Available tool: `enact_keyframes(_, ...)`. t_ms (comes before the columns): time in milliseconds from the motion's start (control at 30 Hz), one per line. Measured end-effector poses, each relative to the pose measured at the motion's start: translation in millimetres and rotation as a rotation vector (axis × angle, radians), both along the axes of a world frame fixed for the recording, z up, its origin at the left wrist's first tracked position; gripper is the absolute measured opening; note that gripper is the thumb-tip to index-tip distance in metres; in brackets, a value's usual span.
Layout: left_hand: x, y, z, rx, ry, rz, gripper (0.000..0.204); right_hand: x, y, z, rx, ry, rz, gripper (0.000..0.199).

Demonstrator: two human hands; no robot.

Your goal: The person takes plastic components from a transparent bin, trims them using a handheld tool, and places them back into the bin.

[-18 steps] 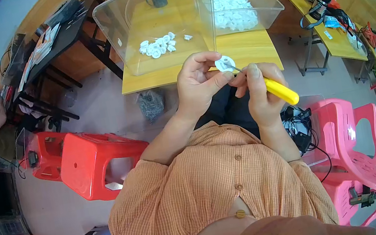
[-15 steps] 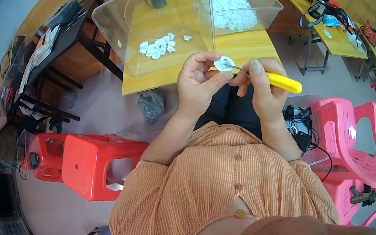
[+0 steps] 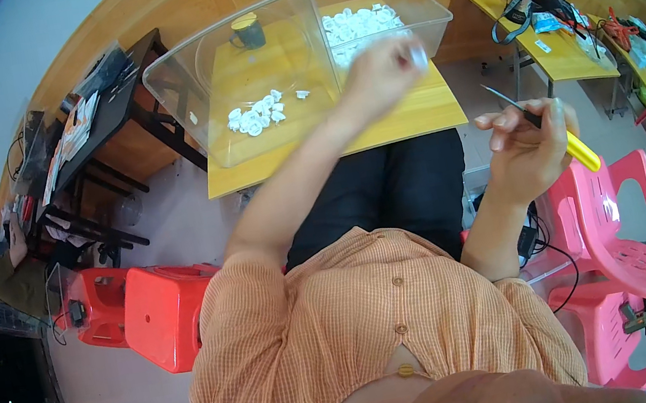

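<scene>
My left hand (image 3: 385, 71) is smeared by motion at the near right corner of a clear bin. At its fingertips shows a small white plastic part (image 3: 419, 59), its shape blurred. My right hand (image 3: 532, 149) is closed around a slim trimming tool (image 3: 583, 153) with a yellow handle; its thin metal blade points up and to the left, touching nothing. In the right clear plastic bin (image 3: 429, 20) lies a heap of similar white parts (image 3: 362, 24). The left clear bin (image 3: 148, 77) holds a smaller cluster of white parts (image 3: 256, 115).
Both bins stand on a yellow wooden table (image 3: 403, 115). A dark mug (image 3: 249, 33) is seen through the left bin. Red stools (image 3: 166, 313) stand to my left, pink chairs (image 3: 639, 251) to my right. A person (image 3: 7, 254) sits at the far left.
My hands have parted. The left one has moved forward and right toward the right bin, with the white part; the right one has drawn right with the tool, away from the part.
</scene>
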State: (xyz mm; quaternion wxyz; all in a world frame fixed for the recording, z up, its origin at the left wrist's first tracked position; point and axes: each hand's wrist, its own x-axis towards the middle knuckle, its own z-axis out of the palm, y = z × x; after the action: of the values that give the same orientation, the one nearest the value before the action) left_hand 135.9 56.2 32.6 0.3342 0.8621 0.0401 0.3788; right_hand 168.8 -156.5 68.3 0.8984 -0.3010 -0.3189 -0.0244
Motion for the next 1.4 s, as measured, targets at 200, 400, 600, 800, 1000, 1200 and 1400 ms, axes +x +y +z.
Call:
enact_keyframes(200, 23, 35, -11, 0.346, 0.043, 0.275, 0.072, 7, 1, 1, 0.027, -0.008, 0.011, 0.024)
enact_keyframes(400, -36, 32, -75, 0.300, 0.116, 0.156, 0.034, 14, -1, -1, 0.017, 0.023, 0.017, 0.026)
enact_keyframes(600, -76, 133, -110, 0.350, 0.287, 0.434, 0.025, 3, 16, -5, -0.029, -0.002, 0.092, 0.023)
enact_keyframes(800, -70, 163, -139, 0.366, 0.454, 0.556, 0.026, -8, 22, -11, -0.096, -0.043, 0.099, 0.022)
enact_keyframes(1000, -71, 153, -125, 0.138, 0.483, 0.508, 0.028, -4, 23, -13, -0.100, -0.071, 0.109, 0.021)
enact_keyframes(1200, -102, 86, -74, -0.949, -0.103, -0.068, 0.019, -14, 38, -17, -0.154, -0.065, 0.200, 0.020)
enact_keyframes(1400, -130, -22, -17, -1.033, -0.456, -0.409, 0.013, -51, 60, -31, -0.367, -0.230, 0.221, 0.016)
